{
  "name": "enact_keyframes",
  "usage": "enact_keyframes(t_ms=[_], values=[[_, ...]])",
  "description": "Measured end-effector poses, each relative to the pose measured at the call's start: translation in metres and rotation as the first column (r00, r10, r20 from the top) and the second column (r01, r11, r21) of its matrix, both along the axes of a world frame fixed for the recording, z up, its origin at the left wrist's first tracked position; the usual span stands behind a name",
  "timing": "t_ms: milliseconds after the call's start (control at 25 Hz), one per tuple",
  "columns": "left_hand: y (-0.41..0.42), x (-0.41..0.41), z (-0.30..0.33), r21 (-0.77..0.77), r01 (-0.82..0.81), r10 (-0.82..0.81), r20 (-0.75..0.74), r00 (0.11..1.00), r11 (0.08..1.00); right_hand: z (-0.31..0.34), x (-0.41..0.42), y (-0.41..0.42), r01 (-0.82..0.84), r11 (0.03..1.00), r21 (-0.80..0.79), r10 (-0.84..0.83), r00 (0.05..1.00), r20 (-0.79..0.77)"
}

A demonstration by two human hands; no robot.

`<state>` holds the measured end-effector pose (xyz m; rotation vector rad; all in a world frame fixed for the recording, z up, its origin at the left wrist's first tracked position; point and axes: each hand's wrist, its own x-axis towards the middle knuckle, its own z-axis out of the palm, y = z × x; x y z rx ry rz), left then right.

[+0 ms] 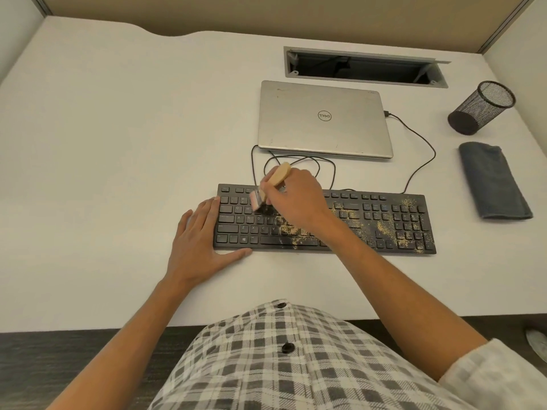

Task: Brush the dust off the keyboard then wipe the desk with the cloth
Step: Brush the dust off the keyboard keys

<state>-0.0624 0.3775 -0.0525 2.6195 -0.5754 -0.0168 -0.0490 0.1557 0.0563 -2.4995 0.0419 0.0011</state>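
Wooden brush [270, 184] clenched in right grip [296, 199], bristles on keyboard [384, 223] left end; dust [296, 229] lies rightward along long axis. Left grip [198, 235] flat, steadying left edge.

Office cubicle, white desk [118, 143] walled by beige partition panels [266, 13], cable-access hatch [365, 66] set in the top, closed laptop [324, 119], wired keyboard [384, 223], mesh pen cup [481, 108]

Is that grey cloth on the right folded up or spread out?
Folded. The cloth lies as a thick, narrow, layered strip beside the keyboard.
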Motion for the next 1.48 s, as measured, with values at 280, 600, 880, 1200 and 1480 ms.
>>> enact_keyframes(t_ms=[280, 600, 880, 1200, 1480], values=[[0.000, -0.001, -0.002, 0.001, -0.006, 0.006, 0.008, 1.000, 1.000, 0.008, -0.020, 0.009, -0.185, 0.973, -0.139, 0.163, 0.974, -0.159], [0.000, 0.000, -0.002, -0.001, -0.012, 0.012, 0.003, 1.000, 1.000, 0.003, -0.003, -0.009, -0.024, 0.999, -0.048, 0.018, 0.992, -0.128], [0.000, 0.000, -0.003, -0.008, -0.013, 0.013, 0.004, 1.000, 1.000, -0.004, -0.009, -0.013, 0.069, 0.997, 0.029, -0.067, 0.996, -0.060], [0.001, 0.001, -0.002, 0.002, -0.003, 0.003, -0.005, 1.000, 1.000, 0.008, 0.004, -0.003, 0.003, 1.000, 0.021, -0.002, 0.997, -0.078], [0.001, 0.001, -0.001, -0.001, -0.005, 0.005, -0.006, 1.000, 1.000, 0.001, 0.004, 0.008, -0.046, 0.996, -0.079, 0.041, 0.997, -0.069]])
